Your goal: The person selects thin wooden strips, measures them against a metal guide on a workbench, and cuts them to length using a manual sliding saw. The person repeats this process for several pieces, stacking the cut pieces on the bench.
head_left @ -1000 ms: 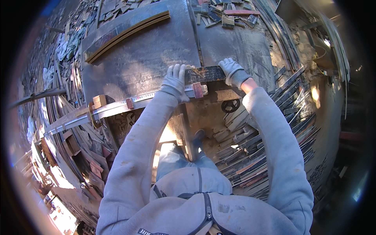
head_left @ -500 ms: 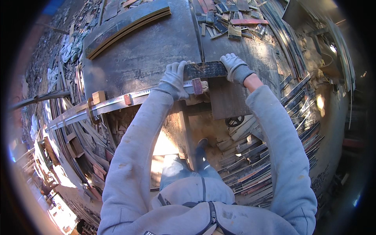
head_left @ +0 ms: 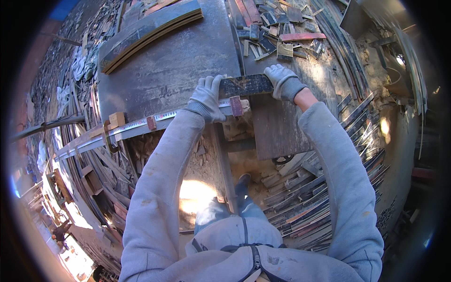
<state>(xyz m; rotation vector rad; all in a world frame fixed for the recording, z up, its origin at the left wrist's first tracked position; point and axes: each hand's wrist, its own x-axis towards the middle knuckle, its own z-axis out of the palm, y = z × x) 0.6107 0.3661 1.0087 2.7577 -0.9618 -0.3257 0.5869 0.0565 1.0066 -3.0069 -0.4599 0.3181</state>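
Note:
A short dark board with a scuffed face lies across the seam between two table surfaces. My gloved left hand is closed on its left end, the thumb low over the metal fence. On the right end, my gloved right hand is closed with its fingers over the far edge. A measuring tape strip runs along the fence. A reddish-brown block is at the fence's right end, just in front of the board. The undersides of both hands' grips are hidden.
A stack of narrow boards lies on the left table surface. Wood offcuts are heaped at the far end of the right table surface. A clamp grips the fence. Strips of scrap wood cover the floor at right.
The left table surface, fence, board and both my hands have moved forward relative to the right table surface and its offcuts. My grip on the board looks the same.

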